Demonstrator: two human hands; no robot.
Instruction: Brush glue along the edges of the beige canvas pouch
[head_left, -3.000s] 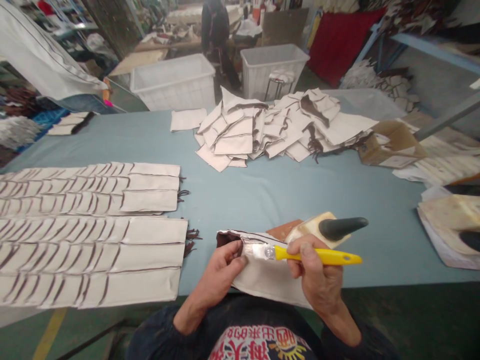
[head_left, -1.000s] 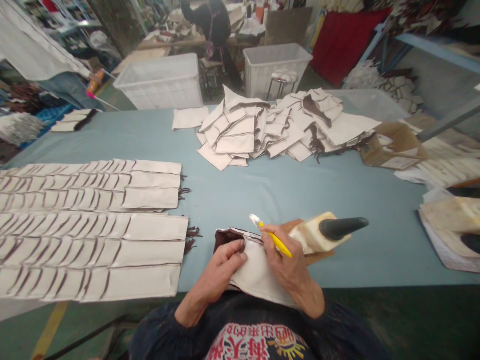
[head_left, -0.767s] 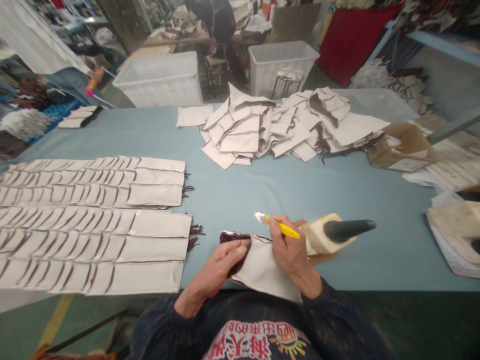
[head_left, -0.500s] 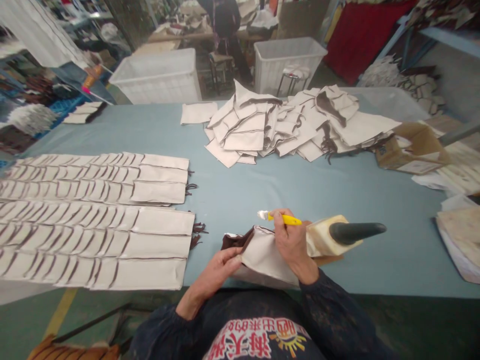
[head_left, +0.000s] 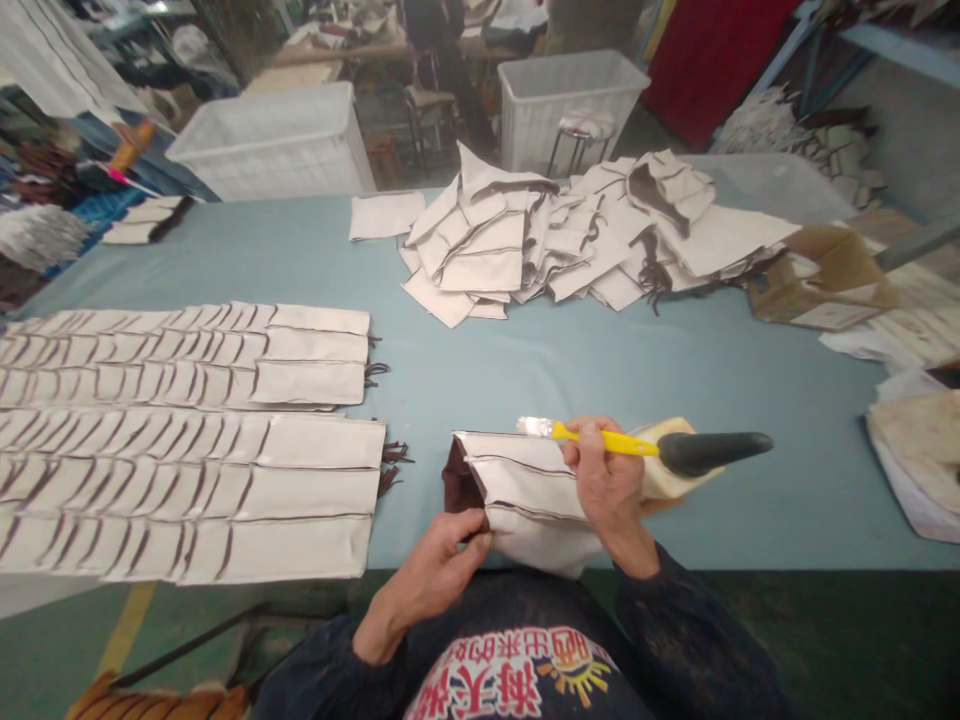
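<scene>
At the near edge of the blue-grey table (head_left: 562, 370), the left hand (head_left: 431, 570) pinches the lower left corner of a cream fabric pouch (head_left: 521, 480), thumb and fingers closed on its edge beside the dark brown opening. The pouch lies flat just in front of the body, its brown-piped folds running crosswise and its near part overhanging the table edge. The right hand (head_left: 604, 485) rests on the pouch's right end, fingers closed around the yellow handle of a brush (head_left: 622, 441). The brush lies level along the pouch's far edge, with its pale bristles pointing left, clear of the hand. Immediately right of this hand lies a cream bottle (head_left: 705, 452) with a black conical nozzle pointing right. To the left, finished pouches are laid in overlapping rows (head_left: 195, 440), brown cords trailing from their right ends. Farther off, at mid-table, is a loose heap of pouches (head_left: 555, 240), with a cardboard box (head_left: 825, 270) to its right. Beyond the table stand two white crates (head_left: 270, 140).
</scene>
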